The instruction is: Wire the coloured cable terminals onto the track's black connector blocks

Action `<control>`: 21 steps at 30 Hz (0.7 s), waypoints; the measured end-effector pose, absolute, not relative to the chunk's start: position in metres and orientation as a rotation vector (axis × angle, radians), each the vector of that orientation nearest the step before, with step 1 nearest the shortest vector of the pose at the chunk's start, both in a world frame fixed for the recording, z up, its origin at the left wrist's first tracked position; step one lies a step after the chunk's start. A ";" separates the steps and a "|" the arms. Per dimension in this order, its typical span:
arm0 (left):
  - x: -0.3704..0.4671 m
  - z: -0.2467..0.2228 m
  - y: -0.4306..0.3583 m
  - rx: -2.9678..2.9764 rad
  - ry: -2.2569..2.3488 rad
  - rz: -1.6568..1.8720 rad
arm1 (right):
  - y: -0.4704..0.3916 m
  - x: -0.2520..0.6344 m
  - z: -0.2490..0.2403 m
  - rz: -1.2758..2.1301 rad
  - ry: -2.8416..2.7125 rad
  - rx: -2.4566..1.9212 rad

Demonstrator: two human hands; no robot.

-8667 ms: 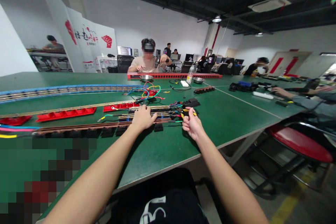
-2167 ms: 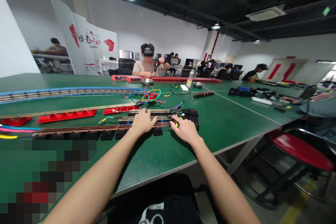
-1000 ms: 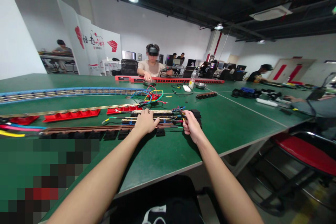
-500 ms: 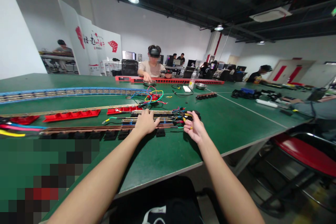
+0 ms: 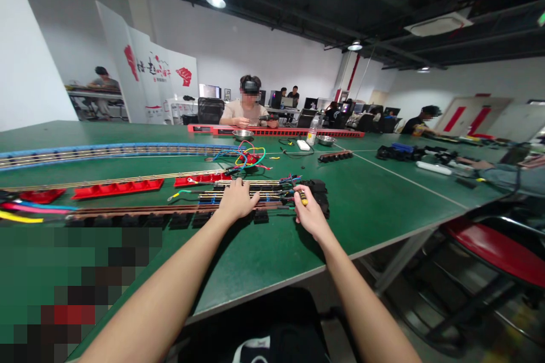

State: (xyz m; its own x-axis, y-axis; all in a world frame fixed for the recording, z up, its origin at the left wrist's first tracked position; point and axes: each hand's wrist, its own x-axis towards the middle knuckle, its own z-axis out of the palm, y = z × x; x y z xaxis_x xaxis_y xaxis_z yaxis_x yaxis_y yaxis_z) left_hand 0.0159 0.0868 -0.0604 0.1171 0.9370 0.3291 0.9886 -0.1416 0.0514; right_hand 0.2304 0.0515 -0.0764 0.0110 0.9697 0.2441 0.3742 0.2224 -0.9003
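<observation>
My left hand [image 5: 238, 199] lies over the black track pieces with gold-coloured rails [image 5: 268, 183], fingers spread and palm down. At the right end of these pieces, my right hand [image 5: 310, 212] is closed round a small yellow-and-black tool [image 5: 304, 198]; the tool's tip is hidden among the wires. Thin coloured wires [image 5: 290, 180] and black blocks [image 5: 317, 186] sit beside that hand. A long brown rail strip [image 5: 140, 211] on black feet runs leftward under my left hand. The green-yellow wire [image 5: 179, 193] ends left of my left hand.
Red track pieces [image 5: 119, 188], a blue curved track [image 5: 85, 151] and a wire bundle [image 5: 251, 159] lie on the green table [image 5: 383, 204]. Across it a person [image 5: 244, 110] sits behind a long red strip [image 5: 289, 131], near metal bowls [image 5: 242, 134] and a bottle [image 5: 313, 131].
My right hand has turned palm down and its fingers have closed round the tool. My left hand stays in place. The person opposite has drawn a hand back from the bowl.
</observation>
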 end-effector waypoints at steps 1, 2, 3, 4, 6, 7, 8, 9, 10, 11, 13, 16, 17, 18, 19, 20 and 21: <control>0.016 -0.061 0.087 -2.207 -1.928 -0.425 | 0.048 0.230 -0.076 0.656 -1.616 -1.366; 0.016 -0.061 0.087 -2.207 -1.926 -0.425 | 0.044 0.229 -0.076 0.532 -1.683 -1.412; 0.015 -0.061 0.087 -2.208 -1.922 -0.428 | 0.040 0.229 -0.077 0.419 -1.723 -1.448; 0.015 -0.062 0.087 -2.208 -1.919 -0.430 | 0.036 0.228 -0.077 0.342 -1.737 -1.472; 0.015 -0.063 0.088 -2.210 -1.914 -0.435 | 0.030 0.229 -0.079 0.297 -1.703 -1.479; 0.015 -0.063 0.088 -2.209 -1.914 -0.437 | 0.028 0.230 -0.080 0.316 -1.664 -1.467; 0.016 -0.063 0.088 -2.208 -1.916 -0.437 | 0.027 0.232 -0.082 0.349 -1.618 -1.443; 0.016 -0.063 0.088 -2.206 -1.922 -0.434 | 0.026 0.235 -0.083 0.383 -1.570 -1.412; 0.016 -0.063 0.088 -2.203 -1.929 -0.429 | 0.025 0.238 -0.084 0.418 -1.521 -1.372; 0.016 -0.063 0.088 -2.202 -1.934 -0.424 | 0.024 0.242 -0.084 0.461 -1.471 -1.323; 0.016 -0.062 0.088 -2.207 -1.936 -0.416 | 0.018 0.251 -0.081 0.591 -1.374 -1.212; 0.016 -0.062 0.087 -2.210 -1.925 -0.426 | 0.001 0.268 -0.071 0.889 -1.267 -1.109; 0.016 -0.062 0.087 -2.208 -1.924 -0.428 | -0.006 0.274 -0.066 0.975 -1.280 -1.115; 0.016 -0.062 0.087 -2.205 -1.926 -0.428 | -0.012 0.279 -0.063 1.047 -1.304 -1.113; 0.016 -0.062 0.087 -2.201 -1.929 -0.425 | -0.018 0.283 -0.059 1.096 -1.322 -1.102; 0.016 -0.062 0.088 -2.198 -1.931 -0.421 | -0.022 0.286 -0.057 1.141 -1.333 -1.102; 0.016 -0.062 0.088 -2.199 -1.931 -0.417 | -0.025 0.288 -0.055 1.172 -1.341 -1.098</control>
State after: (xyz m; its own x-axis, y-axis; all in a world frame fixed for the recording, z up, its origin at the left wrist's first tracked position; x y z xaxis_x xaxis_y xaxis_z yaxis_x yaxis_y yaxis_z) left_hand 0.0162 0.0878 -0.0617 0.1145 0.9376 0.3285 0.9895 -0.1368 0.0457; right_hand 0.2884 -0.0248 -0.0550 -0.0855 0.9897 0.1151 0.0178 0.1170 -0.9930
